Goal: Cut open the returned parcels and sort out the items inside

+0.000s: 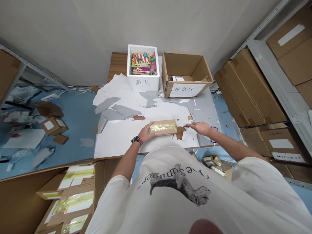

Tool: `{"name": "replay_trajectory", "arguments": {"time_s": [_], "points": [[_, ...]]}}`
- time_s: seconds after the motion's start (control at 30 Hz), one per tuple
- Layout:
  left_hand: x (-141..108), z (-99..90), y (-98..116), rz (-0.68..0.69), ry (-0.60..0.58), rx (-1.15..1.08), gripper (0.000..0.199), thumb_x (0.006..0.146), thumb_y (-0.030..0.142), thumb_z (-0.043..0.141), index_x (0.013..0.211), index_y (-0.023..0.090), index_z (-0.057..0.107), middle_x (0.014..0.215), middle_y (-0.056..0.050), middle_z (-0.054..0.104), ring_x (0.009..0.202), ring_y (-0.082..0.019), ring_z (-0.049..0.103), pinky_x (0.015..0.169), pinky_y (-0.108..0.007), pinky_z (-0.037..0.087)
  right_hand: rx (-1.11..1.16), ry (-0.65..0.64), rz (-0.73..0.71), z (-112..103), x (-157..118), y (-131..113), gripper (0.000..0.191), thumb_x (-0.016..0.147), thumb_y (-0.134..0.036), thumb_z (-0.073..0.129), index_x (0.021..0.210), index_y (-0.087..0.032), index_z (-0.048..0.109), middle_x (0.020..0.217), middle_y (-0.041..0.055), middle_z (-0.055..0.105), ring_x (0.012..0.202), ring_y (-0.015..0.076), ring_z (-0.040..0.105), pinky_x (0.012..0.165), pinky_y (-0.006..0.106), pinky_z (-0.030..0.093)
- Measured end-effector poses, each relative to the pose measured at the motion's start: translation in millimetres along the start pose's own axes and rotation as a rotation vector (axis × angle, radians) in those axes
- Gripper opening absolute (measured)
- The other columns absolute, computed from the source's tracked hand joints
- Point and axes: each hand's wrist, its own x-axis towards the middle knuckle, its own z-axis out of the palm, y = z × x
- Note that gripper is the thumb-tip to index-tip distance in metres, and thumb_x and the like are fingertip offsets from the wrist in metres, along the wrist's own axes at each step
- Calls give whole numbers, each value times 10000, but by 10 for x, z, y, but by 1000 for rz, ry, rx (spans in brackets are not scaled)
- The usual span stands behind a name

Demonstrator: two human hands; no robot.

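head view: taped cardboard parcel point(163, 127) lies flat near the front edge of the paper-covered table point(117, 143). left hand point(146, 132) grasps its left end, fingers curled over it. right hand point(201, 128) clenches a red-handled cutter point(185, 126), tip just beside the parcel's right end. white foam box point(143, 83) and open carton point(180, 65) stand at the far edge.

换货区 on cardboard box label point(186, 90), 退货 on foam box point(143, 84), "Summer" on T-shirt point(168, 180)

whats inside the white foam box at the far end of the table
The white foam box holds a pile of brightly coloured flat printed items, some leaning. Only the top ones show; whatever lies beneath them and the box's bottom are covered.
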Motion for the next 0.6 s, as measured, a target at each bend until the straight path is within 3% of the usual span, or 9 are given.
{"name": "replay_trajectory", "arguments": {"time_s": [0.1, 0.17, 0.23, 0.3, 0.47, 0.6], "points": [[16, -54, 32, 24, 14, 66, 1011, 845, 523, 867, 1760, 332, 481, 1759, -99, 547, 1638, -394, 502, 1383, -600, 389, 64, 12, 126, 163, -221, 209, 580, 1110, -216, 513, 1675, -317, 595, 1253, 179, 803, 983, 292, 788, 858, 364, 546], [78, -46, 124, -8, 82, 165, 947, 822, 490, 892, 1695, 328, 566, 1769, -115, 535, 1682, -449, 418, 1399, -680, 312, 181, 78, 238, 291, -367, 267, 551, 1148, -290, 486, 1688, -323, 590, 1287, 176, 811, 1012, 302, 793, 878, 385, 575], [199, 21, 281, -24, 188, 266, 827, 837, 446, 892, 1617, 327, 644, 1807, -126, 488, 1728, -501, 300, 1398, -774, 198, 309, 181, 305, 400, -441, 186, 553, 1187, -373, 444, 1729, -339, 545, 1406, 156, 801, 1115, 315, 797, 922, 397, 598], [362, 136, 470, 38, 215, 321, 766, 877, 429, 872, 1606, 333, 657, 1822, -124, 472, 1733, -507, 280, 1398, -809, 88, 410, 276, 316, 470, -415, -19, 559, 1208, -434, 418, 1750, -339, 518, 1528, 124, 763, 1234, 316, 781, 976, 393, 610], [670, 390, 764, 203, -28, 368, 682, 928, 476, 855, 1583, 369, 703, 1641, -121, 670, 1544, -452, 546, 1414, -764, 12, 592, 362, 265, 529, -195, -574, 552, 1224, -407, 363, 1740, -334, 545, 1523, 91, 760, 1298, 284, 755, 1056, 380, 596], [687, 410, 753, 308, -112, 373, 492, 1009, 472, 773, 1497, 409, 774, 1578, -94, 712, 1504, -415, 571, 1429, -684, 116, 618, 362, 266, 593, -207, -708, 548, 1225, -440, 373, 1741, -377, 544, 1435, 88, 775, 1216, 284, 760, 1005, 367, 593]]}}
